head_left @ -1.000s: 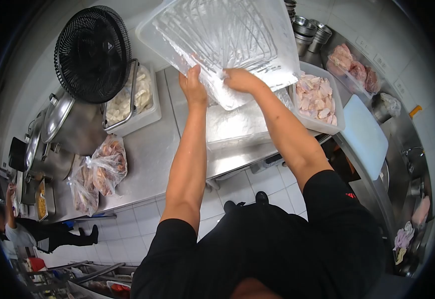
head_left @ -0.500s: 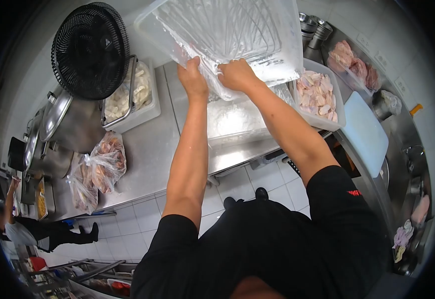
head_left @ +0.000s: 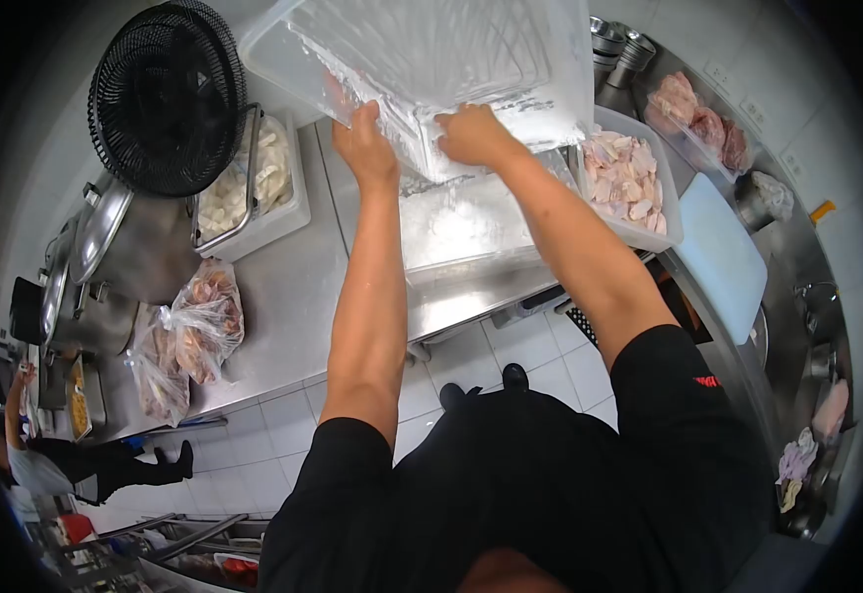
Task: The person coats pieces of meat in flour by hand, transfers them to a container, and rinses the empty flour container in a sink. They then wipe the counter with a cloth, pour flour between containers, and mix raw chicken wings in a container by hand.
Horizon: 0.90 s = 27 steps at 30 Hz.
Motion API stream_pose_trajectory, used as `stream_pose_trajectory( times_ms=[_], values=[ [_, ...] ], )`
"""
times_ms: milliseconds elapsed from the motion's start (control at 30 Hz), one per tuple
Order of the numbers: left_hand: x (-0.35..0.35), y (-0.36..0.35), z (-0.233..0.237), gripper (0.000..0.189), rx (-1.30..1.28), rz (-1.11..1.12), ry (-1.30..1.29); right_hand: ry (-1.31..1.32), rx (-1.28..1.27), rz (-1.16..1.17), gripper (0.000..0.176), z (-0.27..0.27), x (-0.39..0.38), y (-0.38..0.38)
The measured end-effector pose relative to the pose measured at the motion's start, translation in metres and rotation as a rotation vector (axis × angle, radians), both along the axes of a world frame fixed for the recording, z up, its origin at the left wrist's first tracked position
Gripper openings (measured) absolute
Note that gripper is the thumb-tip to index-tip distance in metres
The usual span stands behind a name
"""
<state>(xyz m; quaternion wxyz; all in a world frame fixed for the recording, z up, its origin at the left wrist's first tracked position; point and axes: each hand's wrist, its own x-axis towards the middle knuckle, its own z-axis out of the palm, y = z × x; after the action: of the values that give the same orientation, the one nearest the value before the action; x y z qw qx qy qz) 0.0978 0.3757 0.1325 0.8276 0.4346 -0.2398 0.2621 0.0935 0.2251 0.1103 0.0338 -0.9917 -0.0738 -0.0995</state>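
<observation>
A large translucent plastic tub (head_left: 451, 49) is tilted up over the counter, its inside smeared with streaks of white powder or paste. My left hand (head_left: 365, 148) grips the tub's left side, with the thumb toward me and some fingers showing through the plastic. Against the tub's near inner corner, my right hand (head_left: 478, 136) is closed with curled fingers; whatever lies under them is hidden. Beneath the tub sits a container with a white powdery layer (head_left: 466, 222), partly covered by it.
A tub of raw chicken pieces (head_left: 621, 183) stands right, beside a pale blue cutting board (head_left: 718, 262). Left are a black fan (head_left: 167, 99), a tub of white pieces (head_left: 254, 188), bagged meat (head_left: 204, 326) and lidded pots (head_left: 105, 232). Another person (head_left: 66, 465) stands far left.
The tilted tub has shifted slightly left and up, with both hands still on it. The whole view has moved a little as well.
</observation>
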Motion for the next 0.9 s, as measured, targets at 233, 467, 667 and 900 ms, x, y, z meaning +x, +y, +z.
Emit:
stream_pose_trajectory(
  times_ms=[233,467,667,900],
  values=[
    [0.011,0.000,-0.003,0.062,-0.079,-0.059,0.036,0.103,0.017,0.032,0.037,-0.012,-0.027,0.025],
    [0.022,0.006,0.007,0.064,-0.043,-0.037,0.008,0.245,0.103,0.126,0.038,-0.014,-0.078,0.004],
    [0.023,0.005,0.017,0.066,0.008,-0.067,0.061,0.379,-0.047,0.162,0.030,-0.050,-0.084,0.006],
    [0.036,-0.009,0.027,0.045,0.000,-0.206,0.312,0.265,0.366,-0.114,0.039,-0.044,-0.116,-0.054]
  ],
)
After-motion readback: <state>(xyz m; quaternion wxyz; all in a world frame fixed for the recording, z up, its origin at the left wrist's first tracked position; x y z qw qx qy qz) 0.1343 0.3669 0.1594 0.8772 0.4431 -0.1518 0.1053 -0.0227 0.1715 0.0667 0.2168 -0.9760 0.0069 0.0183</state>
